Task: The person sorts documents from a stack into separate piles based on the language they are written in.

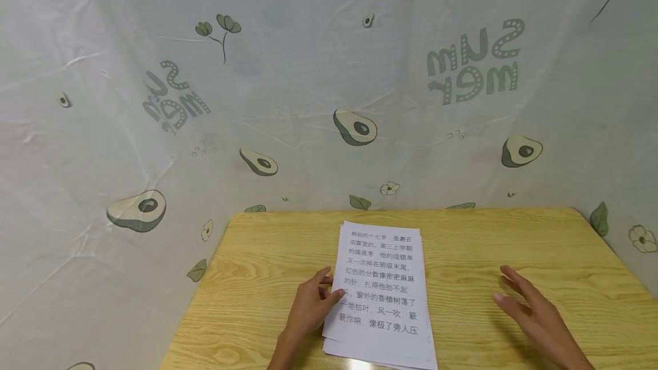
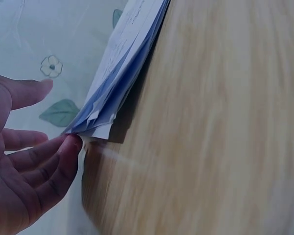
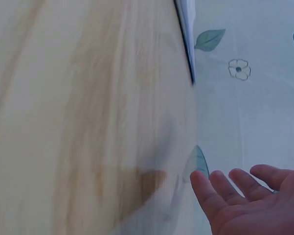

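Right hand wide over table from here; left hand wide too, fingertips touching paper stack edge, thumb clear.

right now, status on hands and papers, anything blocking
Left hand touching left edge of papers; right hand open, apart from them. Papers stacked unevenly. No obstacle seen.

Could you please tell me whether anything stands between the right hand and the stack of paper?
Nothing visible does: in the head view, only tabletop shows between the right hand and the right edge of the stack of paper. The left hand is at the opposite edge, out of that path.
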Available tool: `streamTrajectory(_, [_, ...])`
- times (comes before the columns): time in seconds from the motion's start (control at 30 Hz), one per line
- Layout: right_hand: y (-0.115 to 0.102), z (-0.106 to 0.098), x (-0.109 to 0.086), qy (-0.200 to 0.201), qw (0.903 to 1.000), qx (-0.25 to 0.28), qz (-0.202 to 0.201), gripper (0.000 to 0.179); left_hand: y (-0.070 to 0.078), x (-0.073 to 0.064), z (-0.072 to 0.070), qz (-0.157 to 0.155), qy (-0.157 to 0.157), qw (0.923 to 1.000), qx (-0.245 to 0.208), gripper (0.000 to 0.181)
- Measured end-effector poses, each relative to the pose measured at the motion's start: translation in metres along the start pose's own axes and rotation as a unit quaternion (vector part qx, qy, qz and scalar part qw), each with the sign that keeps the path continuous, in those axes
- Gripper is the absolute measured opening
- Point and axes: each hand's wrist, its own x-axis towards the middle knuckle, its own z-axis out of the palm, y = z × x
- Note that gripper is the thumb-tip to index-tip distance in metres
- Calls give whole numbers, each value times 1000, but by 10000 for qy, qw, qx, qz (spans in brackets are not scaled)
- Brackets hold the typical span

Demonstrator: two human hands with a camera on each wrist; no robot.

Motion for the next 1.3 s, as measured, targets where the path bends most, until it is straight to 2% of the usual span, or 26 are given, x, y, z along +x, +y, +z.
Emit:
streamTrajectory(0.1, [-4,5,5,97,9999,-41,1,78,4,0,7,-63,-9,10000,-49,70])
streamTrajectory(0.33, [-15,18,16,104,9963,847,115,75,12,0,21,-216,31,9996,-152,69])
streamTrajectory(0.43, [-22,27,20,158,9940,1082,78,72,15,0,26,-240,42,9996,-127,68])
streamTrajectory(0.53, [-31,34,25,116,9918,1250,225,72,17,1,30,-270,44,9996,-96,68])
streamTrajectory(0.7, [-42,45,34,44,9931,1081,454,68,21,4,36,-220,69,9996,-144,67])
streamTrajectory(0.87, [-50,56,41,40,9983,462,352,67,22,7,40,-154,122,9998,-58,65])
streamTrajectory(1.0, [-55,62,43,19,9991,271,320,69,23,10,41,-80,156,9998,93,61])
streamTrajectory(1.07, [-58,63,44,50,9993,194,300,68,24,12,42,-17,177,9997,163,54])
streamTrajectory(1.23, [-60,67,46,137,9994,130,301,65,25,16,45,90,195,9994,279,21])
streamTrajectory(1.3, [-60,68,46,162,9993,123,321,64,26,17,45,127,190,9993,306,23])
